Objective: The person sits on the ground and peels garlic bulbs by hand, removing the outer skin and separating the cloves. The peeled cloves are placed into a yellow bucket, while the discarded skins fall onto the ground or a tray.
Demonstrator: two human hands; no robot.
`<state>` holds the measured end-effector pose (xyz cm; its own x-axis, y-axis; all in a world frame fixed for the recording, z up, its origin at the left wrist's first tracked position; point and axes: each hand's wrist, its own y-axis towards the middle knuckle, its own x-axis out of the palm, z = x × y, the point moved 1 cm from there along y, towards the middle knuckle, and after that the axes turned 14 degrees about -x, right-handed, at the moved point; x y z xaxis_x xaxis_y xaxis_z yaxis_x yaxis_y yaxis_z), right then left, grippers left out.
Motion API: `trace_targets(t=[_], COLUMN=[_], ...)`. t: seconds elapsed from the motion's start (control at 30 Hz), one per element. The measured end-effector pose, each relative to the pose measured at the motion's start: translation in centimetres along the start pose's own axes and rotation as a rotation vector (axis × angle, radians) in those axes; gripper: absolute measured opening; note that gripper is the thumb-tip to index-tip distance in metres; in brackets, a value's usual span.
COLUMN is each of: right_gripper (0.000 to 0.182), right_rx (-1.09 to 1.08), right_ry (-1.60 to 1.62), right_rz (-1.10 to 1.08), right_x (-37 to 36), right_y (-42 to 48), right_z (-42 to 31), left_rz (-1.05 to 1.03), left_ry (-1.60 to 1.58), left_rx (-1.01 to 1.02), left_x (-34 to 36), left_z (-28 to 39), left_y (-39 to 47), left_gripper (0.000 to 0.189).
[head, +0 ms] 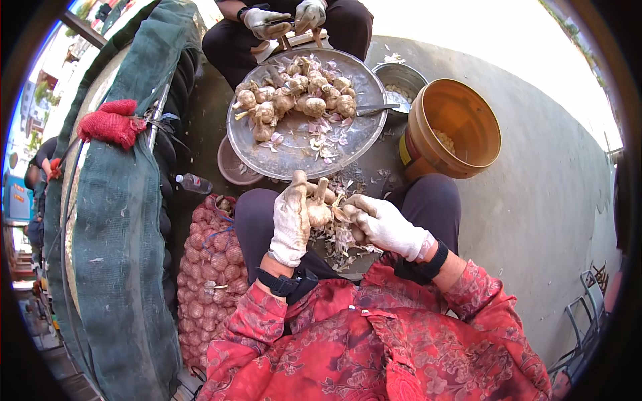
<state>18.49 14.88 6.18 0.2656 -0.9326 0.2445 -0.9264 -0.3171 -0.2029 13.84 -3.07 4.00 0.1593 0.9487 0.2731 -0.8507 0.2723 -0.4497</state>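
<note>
My left hand [292, 218], in a soiled white knit glove, holds a garlic bulb [319, 211] with its stem upward, just in front of a round metal tray [296, 163]. My right hand [383, 224], gloved as well, pinches a strip of dry garlic skin [341, 214] at the bulb's right side; its fingertips are partly hidden. On the tray lie a heap of garlic bulbs [314, 107], loose pinkish skins [321, 143] and a knife [376, 107] at the right rim. Shed skins [343, 246] cover the ground between my knees.
Across the tray sits a co-worker with gloved hands [267, 23]. Right of it stand a metal pot [396, 75] and an orange-brown bucket [459, 128], both holding peeled cloves. At left are a red mesh sack of garlic [210, 280], a plastic bottle [194, 183] and a pinkish bowl [231, 168].
</note>
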Motion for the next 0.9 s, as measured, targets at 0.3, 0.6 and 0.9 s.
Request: trace_targets(t=[0.3,0.6,0.9], right_gripper=[0.024,0.033,0.038], right_rx=[0.063,-0.132,0.162], right_ry=[0.133,-0.176,0.009], right_rz=[-0.061,-0.022,0.014], right_x=[-0.2,0.4,0.2], right_y=[-1.1,-1.3,-1.9], right_z=[0.3,1.5,0.5], left_rz=[0.044,-0.046,-0.046], left_ry=[0.311,0.031,0.014], left_rx=[0.030,-0.144,-0.174], left_x=[1.7,1.7,2.6], left_z=[0.7,-1.3,-1.7], left_y=[-0.9,-1.2,-2.0], left_gripper=[0.024,0.051,0.046])
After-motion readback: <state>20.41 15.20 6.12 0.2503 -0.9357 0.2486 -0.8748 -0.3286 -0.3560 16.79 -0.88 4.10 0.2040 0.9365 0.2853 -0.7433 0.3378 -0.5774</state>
